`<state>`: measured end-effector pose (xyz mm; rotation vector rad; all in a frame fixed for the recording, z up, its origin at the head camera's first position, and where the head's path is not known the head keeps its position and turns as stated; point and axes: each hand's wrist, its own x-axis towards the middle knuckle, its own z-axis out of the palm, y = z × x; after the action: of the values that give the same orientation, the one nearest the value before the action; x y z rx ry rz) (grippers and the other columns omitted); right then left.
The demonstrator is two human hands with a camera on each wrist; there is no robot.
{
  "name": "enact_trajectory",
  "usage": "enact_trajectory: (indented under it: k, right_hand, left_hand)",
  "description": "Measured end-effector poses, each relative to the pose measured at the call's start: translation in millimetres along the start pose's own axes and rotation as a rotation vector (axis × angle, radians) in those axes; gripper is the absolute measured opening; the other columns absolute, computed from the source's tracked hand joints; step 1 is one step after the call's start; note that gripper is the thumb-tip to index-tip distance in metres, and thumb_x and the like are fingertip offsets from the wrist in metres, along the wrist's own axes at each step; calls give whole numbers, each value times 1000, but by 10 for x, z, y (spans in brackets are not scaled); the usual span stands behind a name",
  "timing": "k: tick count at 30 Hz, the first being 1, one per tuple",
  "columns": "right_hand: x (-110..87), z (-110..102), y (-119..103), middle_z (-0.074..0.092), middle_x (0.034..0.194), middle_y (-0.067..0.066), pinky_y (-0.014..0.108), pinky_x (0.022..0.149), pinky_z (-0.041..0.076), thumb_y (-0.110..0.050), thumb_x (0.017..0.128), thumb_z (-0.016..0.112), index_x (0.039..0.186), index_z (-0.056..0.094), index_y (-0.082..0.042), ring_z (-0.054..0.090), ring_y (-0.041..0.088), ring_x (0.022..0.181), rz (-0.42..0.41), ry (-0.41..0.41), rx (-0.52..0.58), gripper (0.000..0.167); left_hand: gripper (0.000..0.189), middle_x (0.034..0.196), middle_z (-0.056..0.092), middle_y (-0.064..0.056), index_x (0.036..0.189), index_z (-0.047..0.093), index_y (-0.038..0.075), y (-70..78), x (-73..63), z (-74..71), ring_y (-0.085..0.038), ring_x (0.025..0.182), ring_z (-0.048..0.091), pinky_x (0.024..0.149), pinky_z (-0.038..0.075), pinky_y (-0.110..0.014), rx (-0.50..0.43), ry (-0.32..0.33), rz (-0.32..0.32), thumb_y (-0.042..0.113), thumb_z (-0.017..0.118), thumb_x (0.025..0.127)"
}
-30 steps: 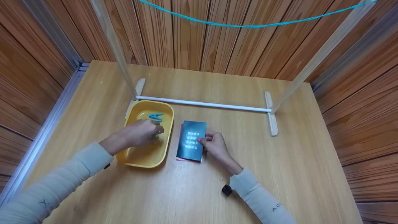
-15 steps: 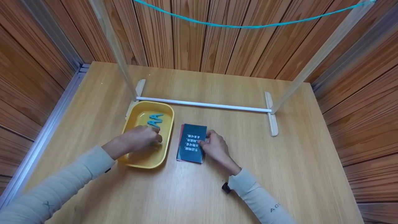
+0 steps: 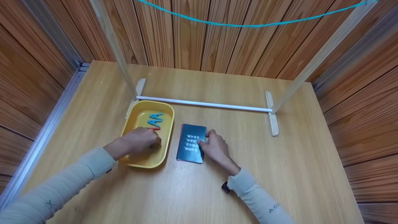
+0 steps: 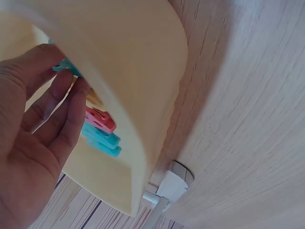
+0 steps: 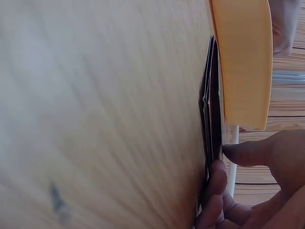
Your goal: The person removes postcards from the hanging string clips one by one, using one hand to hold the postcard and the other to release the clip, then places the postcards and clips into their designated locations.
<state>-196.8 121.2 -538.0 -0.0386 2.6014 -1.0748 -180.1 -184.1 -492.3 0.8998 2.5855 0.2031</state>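
Note:
My left hand [image 3: 141, 140] reaches down into the yellow plastic basin [image 3: 169, 143]. In the left wrist view its thumb and fingers pinch a teal clothespin [image 4: 69, 67], partly hidden by the basin's wall. Beyond those fingers lie a red clothespin [image 4: 100, 119], a bit of a yellow one, and two teal clothespins [image 3: 155, 119] side by side. My right hand [image 3: 216, 147] holds the right edge of a small stack of dark cards [image 3: 190, 152] printed with white characters, thumb on top and fingers at the side. Seen from the right wrist, the stack [image 5: 214, 105] has several thin layers and lies flat.
Behind the basin and cards stands a rack with two upright poles [image 3: 320, 59], a white crossbar [image 3: 202, 104] and pale feet [image 3: 272, 119]. A turquoise string [image 3: 230, 25] sags between the pole tops. Wood-patterned walls [image 3: 192, 40] enclose the wooden table [image 3: 186, 193].
My left hand has moved slightly toward the basin's near end, uncovering a second teal clothespin and a red one. The cards have shifted slightly nearer, with less red showing along their left side.

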Motion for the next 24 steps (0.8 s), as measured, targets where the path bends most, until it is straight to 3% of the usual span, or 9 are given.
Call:
enact_trajectory:
  k: [6,12,19,24]
  right_hand:
    - [-2,16,7,58,73,4,27,54,34,-27,96,77,125,62,-2,54,18,61,-35,26,-26,40]
    - [-10,14,29,61,78,6,27,55,37,-26,97,76,128,60,-1,57,18,63,-46,22,-10,43]
    - [-17,-4,33,61,80,6,27,56,38,-26,98,75,130,58,-3,58,19,65,-47,18,2,43]
    - [-33,-34,58,61,79,5,27,56,39,-28,99,74,131,58,-3,58,18,64,-37,4,21,43]
  left_hand:
    - [29,104,82,-5,120,80,14,14,1,-12,-18,83,71,88,65,-34,-4,13,17,17,83,91]
    - [30,105,82,-4,121,80,14,8,-6,-3,-18,84,70,90,65,-36,-16,20,24,17,83,91]
    - [28,94,79,-3,120,80,14,-1,-4,0,-17,79,66,78,60,-29,-35,17,24,16,82,92]
    - [33,109,81,-6,125,78,13,-8,-47,0,-23,92,76,90,65,-36,-41,34,19,18,82,93]
